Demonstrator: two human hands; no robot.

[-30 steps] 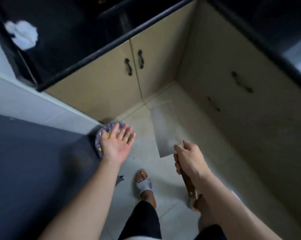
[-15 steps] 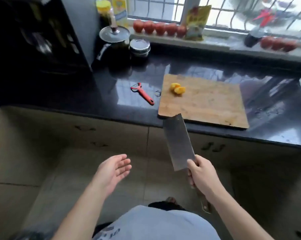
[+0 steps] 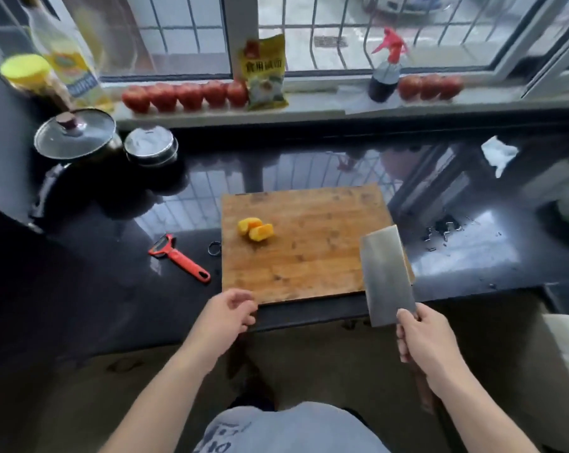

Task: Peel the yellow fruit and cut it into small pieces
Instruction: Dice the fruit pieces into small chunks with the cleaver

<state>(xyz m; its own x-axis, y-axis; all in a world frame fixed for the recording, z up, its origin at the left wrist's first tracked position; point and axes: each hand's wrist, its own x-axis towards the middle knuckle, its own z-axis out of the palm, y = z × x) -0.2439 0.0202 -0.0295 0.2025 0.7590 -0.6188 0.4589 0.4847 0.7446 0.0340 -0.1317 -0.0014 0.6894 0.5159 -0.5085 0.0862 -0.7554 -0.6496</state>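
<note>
Two yellow fruit pieces (image 3: 255, 229) touching on one cutting board (image 3: 309, 250), left of its middle.

One cleaver (image 3: 387, 276) gripped at its handle by right hand (image 3: 423, 344), blade over board's near right corner; handle mostly hidden. Left hand (image 3: 226, 317) loosely curled, holding nothing, at board's near left corner. One red peeler (image 3: 178, 258) left of board. Eight tomatoes (image 3: 185, 94) counted on sill, blurred.

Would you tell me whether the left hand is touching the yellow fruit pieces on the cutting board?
Apart. In the head view the left hand hovers at the cutting board's near edge, with bare wood between it and the yellow fruit pieces.
</note>
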